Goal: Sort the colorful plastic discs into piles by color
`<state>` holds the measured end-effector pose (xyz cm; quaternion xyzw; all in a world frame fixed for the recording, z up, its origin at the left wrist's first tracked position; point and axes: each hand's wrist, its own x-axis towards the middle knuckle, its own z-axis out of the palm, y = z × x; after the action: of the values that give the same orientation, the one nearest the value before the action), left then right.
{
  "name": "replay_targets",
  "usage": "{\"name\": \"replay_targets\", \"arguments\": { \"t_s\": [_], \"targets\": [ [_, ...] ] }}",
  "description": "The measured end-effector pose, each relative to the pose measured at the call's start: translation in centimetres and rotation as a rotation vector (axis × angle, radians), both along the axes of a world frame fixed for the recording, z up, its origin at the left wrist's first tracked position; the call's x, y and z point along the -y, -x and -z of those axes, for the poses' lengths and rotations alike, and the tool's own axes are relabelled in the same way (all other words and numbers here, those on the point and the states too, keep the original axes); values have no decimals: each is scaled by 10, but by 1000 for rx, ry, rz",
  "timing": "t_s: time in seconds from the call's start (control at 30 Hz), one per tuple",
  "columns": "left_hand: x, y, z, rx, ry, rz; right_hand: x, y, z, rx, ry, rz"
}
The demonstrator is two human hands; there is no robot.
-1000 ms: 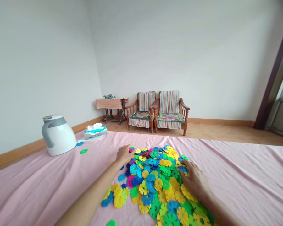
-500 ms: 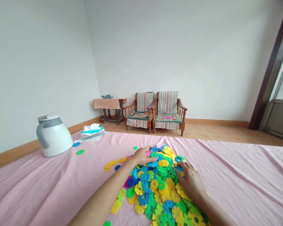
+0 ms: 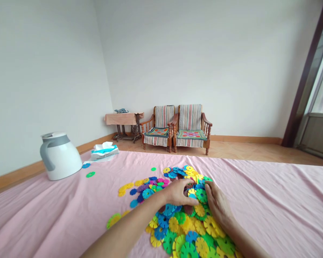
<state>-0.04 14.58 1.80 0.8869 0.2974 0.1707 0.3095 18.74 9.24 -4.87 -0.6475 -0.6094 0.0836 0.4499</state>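
Across the pink cloth (image 3: 271,193), most of the slotted discs (image 3: 173,224) are massed in one loose heap. Our left hand (image 3: 179,191) curves over it, thumb and fingers parted around several, none clearly gripped; our right hand (image 3: 218,202) lies along its right edge, and we cannot tell whether those fingers hold anything. Outside it remain stragglers trailing left, plus a green disc (image 3: 90,174) and a blue disc (image 3: 86,165) near the jug (image 3: 63,159).

A white jug (image 3: 64,159) and tissue box (image 3: 104,154) stand at left; two armchairs (image 3: 190,120) sit beside a draped table (image 3: 120,119) along the far wall (image 3: 191,53).
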Motion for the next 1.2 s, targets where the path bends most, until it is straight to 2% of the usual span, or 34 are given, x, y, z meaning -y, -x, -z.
{"name": "replay_targets", "arguments": {
  "t_s": [0.17, 0.27, 0.37, 0.43, 0.53, 0.6, 0.67, 0.77, 0.87, 0.93, 1.07, 1.2],
  "targets": [
    [44, 23, -15, -35, -138, 62, 1, -2, -4, -54, 12, -20],
    [68, 36, -24, -36, -283, 113, 0, -2, -5, -81, 15, -19],
    [90, 41, -24, -100, -417, 202, 0, -2, -4, -103, 20, -9],
    [102, 36, -10, -174, -496, 294, 0, -2, -5, -110, 26, -8],
    [110, 20, 25, -192, -678, 415, 1, -2, -7, -110, 32, -5],
    [110, 11, 45, -172, -764, 419, 2, -2, -8, -106, 32, 0],
    [108, 9, 52, -169, -838, 420, 3, -2, -9, -100, 32, 4],
    [102, 20, 37, -194, -834, 358, 2, -2, -9, -80, 37, 5],
    [93, 38, 16, -226, -742, 191, 1, -3, -7, -45, 53, 19],
    [85, 51, 8, -258, -689, 89, 0, -2, -6, -17, 77, 46],
    [64, 75, 6, -279, -633, -60, 3, -4, -10, 53, 138, 124],
    [42, 108, 8, -255, -645, -220, 8, -13, -21, 202, 253, 176]
  ]
}}
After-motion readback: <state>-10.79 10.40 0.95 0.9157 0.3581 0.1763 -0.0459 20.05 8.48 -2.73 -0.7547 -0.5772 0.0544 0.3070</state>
